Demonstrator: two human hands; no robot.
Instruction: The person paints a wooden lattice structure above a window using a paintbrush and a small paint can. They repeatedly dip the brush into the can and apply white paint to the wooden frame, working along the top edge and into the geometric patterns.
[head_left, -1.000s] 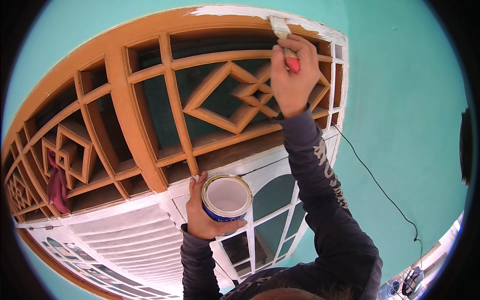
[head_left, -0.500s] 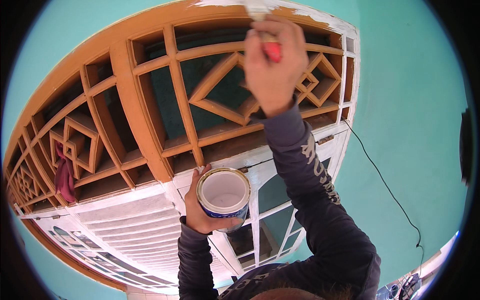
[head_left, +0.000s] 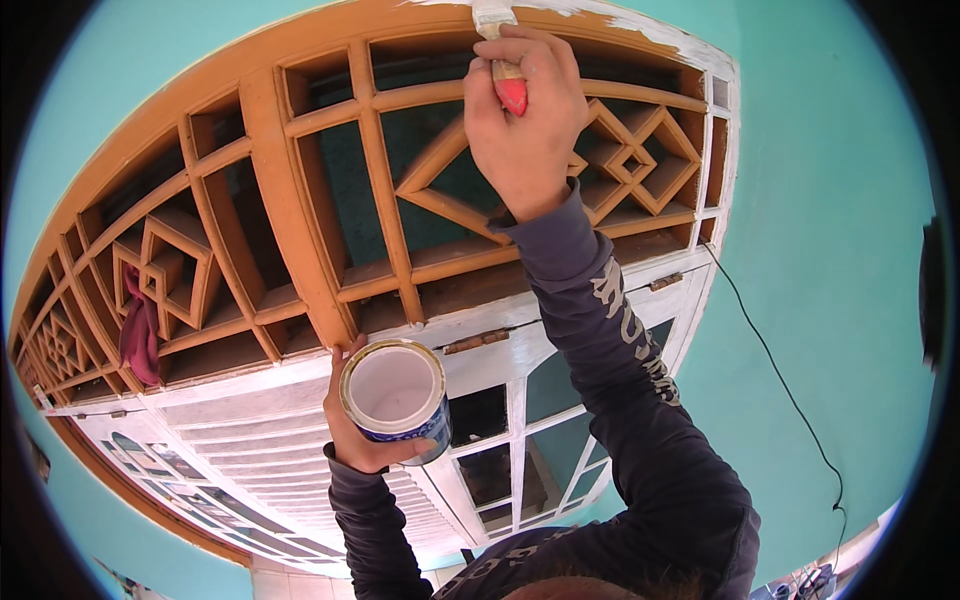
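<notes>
Paintbrush (head_left: 497, 60) in the right hand's (head_left: 525, 125) closed fingers had whitened only the orange transom frame's (head_left: 300, 60) top-right corner; left hand (head_left: 352, 425) gripped the paint can (head_left: 396, 398).

One paint can (head_left: 395, 398), one brush (head_left: 503, 62), one red rag (head_left: 139, 330), two hands.

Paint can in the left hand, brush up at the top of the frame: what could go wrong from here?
1. The open paint can of white paint sits tilted in the left hand and could spill.
2. The brush in the right hand works overhead; drips may land on the sleeve.
3. White could smear onto the teal wall.
</notes>
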